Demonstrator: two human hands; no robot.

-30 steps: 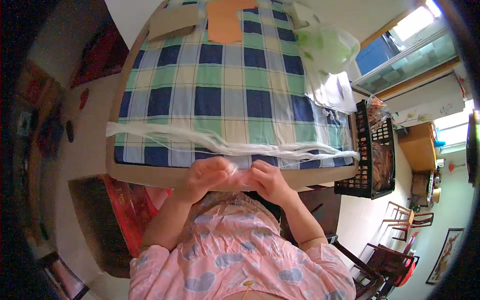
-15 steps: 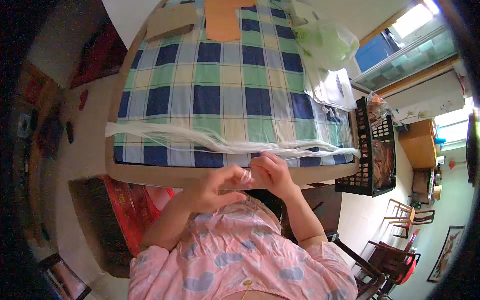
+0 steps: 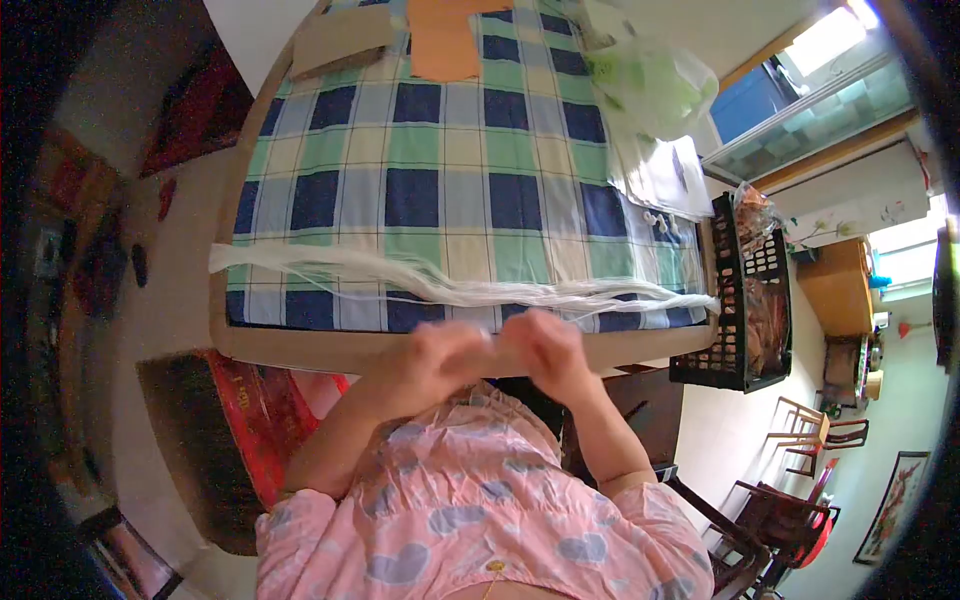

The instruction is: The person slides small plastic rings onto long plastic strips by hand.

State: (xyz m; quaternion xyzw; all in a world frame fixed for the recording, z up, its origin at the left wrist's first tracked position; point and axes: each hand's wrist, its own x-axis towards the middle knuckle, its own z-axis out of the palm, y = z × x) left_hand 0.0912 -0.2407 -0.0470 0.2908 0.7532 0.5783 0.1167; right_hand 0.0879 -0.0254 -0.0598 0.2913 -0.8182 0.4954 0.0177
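My left hand point(image 3: 445, 362) is closed, its fingers curled in front of my body at the table's near edge. A pale trace of white thread point(image 3: 487, 337) shows at its fingertips, blurred by motion. Close beside it, my right hand point(image 3: 545, 352) is also closed in a pinch; what it grips is too smeared to make out. Just beyond both hands, a long bundle of white threads point(image 3: 460, 292) lies across the checked cloth point(image 3: 415, 205), gathered at its ends and looser in between.
Cardboard point(image 3: 345, 42) and an orange sheet point(image 3: 445, 50) lie at the far side. A plastic bag point(image 3: 655, 85) and white papers point(image 3: 670, 180) sit at the right. A black crate point(image 3: 728, 365) stands beside the table, and a red box point(image 3: 255, 425) is below left.
My left hand has curled into a fist, and its thread-wrapped finger no longer shows clearly. Both hands have moved slightly and are blurred. The thread bundle lies as before.
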